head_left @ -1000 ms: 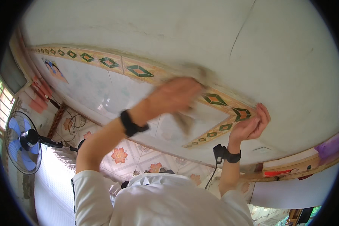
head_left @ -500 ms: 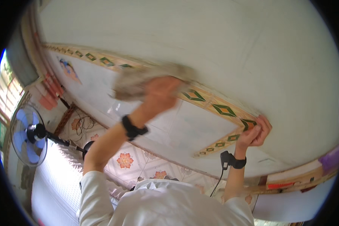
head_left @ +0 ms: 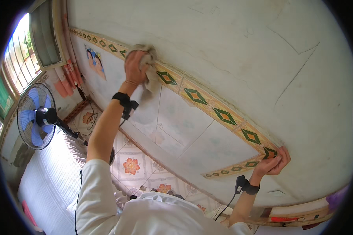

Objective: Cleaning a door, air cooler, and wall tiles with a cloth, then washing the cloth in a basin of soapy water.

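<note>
My left hand [head_left: 135, 69] is closed on a grey, crumpled cloth [head_left: 149, 64]. It presses the cloth against the patterned tile border [head_left: 195, 95] on the wall, and part of the cloth hangs below over the white tiles [head_left: 192, 129]. At the border's right corner my right hand [head_left: 273, 162] rests with curled fingers touching the tile edge. Whatever those fingers hold, if anything, is hidden. Both wrists wear black straps with small devices attached.
A standing fan [head_left: 37, 116] with blue blades is at the left, beside a white quilted bed [head_left: 47, 184]. A picture [head_left: 95, 62] is stuck on the tiles. A barred window [head_left: 21, 49] stands behind the fan. Low on the right is a wooden ledge [head_left: 302, 219].
My left hand has moved the cloth left along the tile border. My right hand stays at the border's corner. The whole view has shifted, showing more of the window.
</note>
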Demonstrator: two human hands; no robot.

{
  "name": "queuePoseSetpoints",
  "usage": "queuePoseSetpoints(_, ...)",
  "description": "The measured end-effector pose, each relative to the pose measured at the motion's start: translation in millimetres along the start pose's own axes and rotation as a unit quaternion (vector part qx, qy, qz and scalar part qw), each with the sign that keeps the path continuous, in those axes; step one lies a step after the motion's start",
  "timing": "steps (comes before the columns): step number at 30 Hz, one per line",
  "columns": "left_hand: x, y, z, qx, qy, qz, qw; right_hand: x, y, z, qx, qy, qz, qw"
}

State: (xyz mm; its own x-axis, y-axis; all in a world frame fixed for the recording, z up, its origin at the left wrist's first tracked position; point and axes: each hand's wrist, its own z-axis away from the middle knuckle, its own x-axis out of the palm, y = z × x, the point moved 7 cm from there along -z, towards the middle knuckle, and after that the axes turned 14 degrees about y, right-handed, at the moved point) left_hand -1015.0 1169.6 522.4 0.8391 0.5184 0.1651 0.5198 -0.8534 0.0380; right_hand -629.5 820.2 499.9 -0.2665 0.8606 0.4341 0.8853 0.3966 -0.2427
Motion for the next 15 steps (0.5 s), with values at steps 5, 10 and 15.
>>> queuePoseSetpoints(5,0,20,15,-0.053,0.050,-0.073,0.995,4,-3,2,-0.032,-0.025,0.024,0.999)
queuePoseSetpoints(10,38,157,2,-0.058,-0.090,0.194,0.975,5,-5,-1,-0.057,-0.040,0.047,0.996)
queuePoseSetpoints(15,27,102,12,0.130,-0.101,0.072,0.984,-2,4,-2,-0.051,-0.039,0.040,0.997)
